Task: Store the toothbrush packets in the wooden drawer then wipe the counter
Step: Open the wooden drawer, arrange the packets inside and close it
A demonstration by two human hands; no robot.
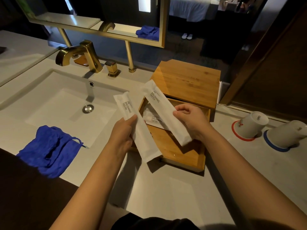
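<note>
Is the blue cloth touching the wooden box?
Apart. The head view shows the crumpled blue cloth lying at the sink's front left corner, with bare pale counter and an arm between it and the wooden drawer box.

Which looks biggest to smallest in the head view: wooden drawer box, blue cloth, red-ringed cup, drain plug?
1. Light wooden drawer box
2. Crumpled blue cloth, though it lies nearer the camera
3. Upturned white cup on the red ring
4. Round metal drain plug
</note>
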